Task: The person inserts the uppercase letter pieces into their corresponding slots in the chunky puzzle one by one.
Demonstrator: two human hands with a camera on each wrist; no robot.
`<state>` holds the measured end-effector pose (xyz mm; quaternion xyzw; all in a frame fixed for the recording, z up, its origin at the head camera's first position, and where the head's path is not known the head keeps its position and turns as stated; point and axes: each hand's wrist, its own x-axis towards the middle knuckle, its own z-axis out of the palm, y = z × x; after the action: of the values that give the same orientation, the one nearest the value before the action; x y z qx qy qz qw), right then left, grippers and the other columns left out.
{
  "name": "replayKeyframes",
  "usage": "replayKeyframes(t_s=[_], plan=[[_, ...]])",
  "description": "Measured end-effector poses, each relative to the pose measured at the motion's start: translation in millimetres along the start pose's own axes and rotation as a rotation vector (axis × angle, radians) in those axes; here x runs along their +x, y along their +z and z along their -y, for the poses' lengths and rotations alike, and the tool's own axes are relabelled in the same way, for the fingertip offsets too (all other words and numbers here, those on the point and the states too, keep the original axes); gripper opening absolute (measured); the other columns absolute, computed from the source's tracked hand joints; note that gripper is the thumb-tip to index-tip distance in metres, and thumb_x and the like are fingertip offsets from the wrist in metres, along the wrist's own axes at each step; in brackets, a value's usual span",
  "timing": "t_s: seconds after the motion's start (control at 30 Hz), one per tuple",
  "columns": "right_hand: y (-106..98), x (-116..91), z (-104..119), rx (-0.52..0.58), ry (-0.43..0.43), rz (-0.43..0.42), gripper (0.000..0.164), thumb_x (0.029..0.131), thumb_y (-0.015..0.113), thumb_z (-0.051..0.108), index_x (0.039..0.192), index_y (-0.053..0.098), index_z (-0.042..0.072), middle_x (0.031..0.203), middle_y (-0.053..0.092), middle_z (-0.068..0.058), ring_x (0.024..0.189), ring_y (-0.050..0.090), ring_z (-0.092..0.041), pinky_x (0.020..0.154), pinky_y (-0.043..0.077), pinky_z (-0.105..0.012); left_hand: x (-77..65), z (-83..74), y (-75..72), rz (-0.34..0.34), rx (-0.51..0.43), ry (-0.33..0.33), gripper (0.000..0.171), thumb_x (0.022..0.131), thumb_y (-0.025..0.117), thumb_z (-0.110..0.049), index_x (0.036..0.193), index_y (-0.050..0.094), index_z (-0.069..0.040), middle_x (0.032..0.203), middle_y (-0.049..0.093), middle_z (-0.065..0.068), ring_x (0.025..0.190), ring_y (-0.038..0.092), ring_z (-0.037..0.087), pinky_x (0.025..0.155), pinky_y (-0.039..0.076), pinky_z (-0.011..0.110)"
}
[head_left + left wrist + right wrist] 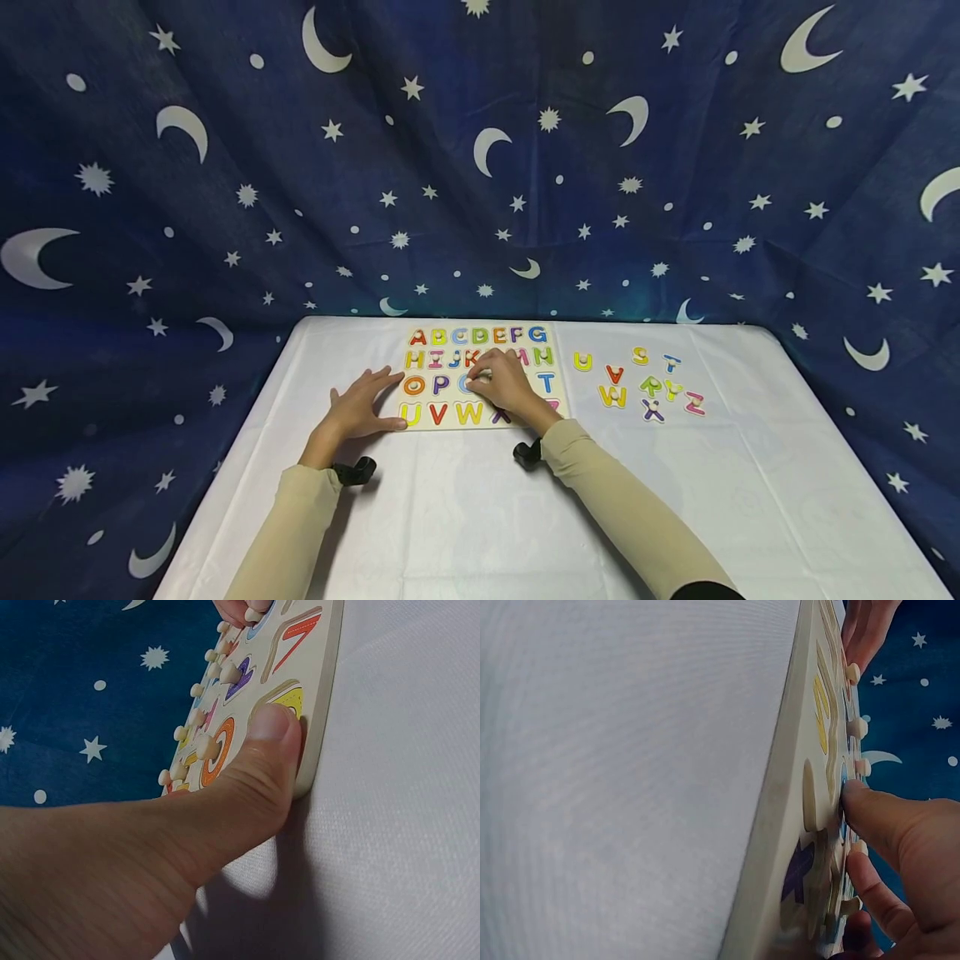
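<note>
A wooden alphabet puzzle board (pixel 559 372) lies on the table, its upper rows holding letter pieces with round knobs. My left hand (pixel 358 410) rests at its left side, fingers spread along the edge. The left thumb (pixel 271 724) presses the near corner beside the yellow U recess. Over the third row, my right hand (pixel 508 385) pinches the knob of the light blue Q piece (pixel 462 386), which sits at its place beside the purple P piece (pixel 441 384). The right thumb (pixel 862 799) is at the blue letter, and this hand covers nearby letters.
Loose knobbed letters lie right of the board: a yellow U (pixel 582 362), red V (pixel 614 374), yellow W (pixel 612 397), green R (pixel 651 386), purple X (pixel 652 410), pink Z (pixel 695 404) and several others. A white cloth (pixel 450 517) covers the table; a starry blue curtain (pixel 450 150) hangs behind.
</note>
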<state>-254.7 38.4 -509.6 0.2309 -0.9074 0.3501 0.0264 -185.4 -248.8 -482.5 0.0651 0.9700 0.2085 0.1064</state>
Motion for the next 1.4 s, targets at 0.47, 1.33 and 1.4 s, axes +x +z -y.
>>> replayKeyframes(t_s=[0.47,1.33,1.4], plan=[[-39,-12,-13,0.078,-0.084,0.039,0.024,0.092,0.079,0.016,0.114,0.077,0.007,0.113,0.073,-0.007,0.096,0.063,-0.029,0.095,0.041,-0.046,-0.4,-0.1,0.5,-0.003,0.008,-0.008,0.098,0.075,0.088,-0.052,0.157,0.045,-0.018,0.165,0.033,0.017,0.153,0.02,0.046,0.106,0.004,0.087],[-149,-71,-88,-0.036,0.099,-0.138,0.027,0.092,0.079,0.017,0.118,0.076,0.008,0.118,0.071,-0.013,0.099,0.062,-0.036,0.086,0.048,-0.05,1.6,2.2,2.1,0.005,0.014,0.004,0.099,0.075,0.087,-0.054,0.157,0.044,-0.019,0.165,0.032,0.016,0.153,0.019,0.046,0.106,0.005,0.087],[-156,-75,-95,-0.046,0.093,-0.153,0.027,0.093,0.078,0.015,0.118,0.075,0.007,0.118,0.07,-0.014,0.099,0.062,-0.036,0.085,0.048,-0.051,1.5,1.7,2.1,0.001,0.014,0.006,0.1,0.075,0.088,-0.054,0.157,0.044,-0.019,0.165,0.033,0.017,0.153,0.019,0.047,0.105,0.005,0.088]])
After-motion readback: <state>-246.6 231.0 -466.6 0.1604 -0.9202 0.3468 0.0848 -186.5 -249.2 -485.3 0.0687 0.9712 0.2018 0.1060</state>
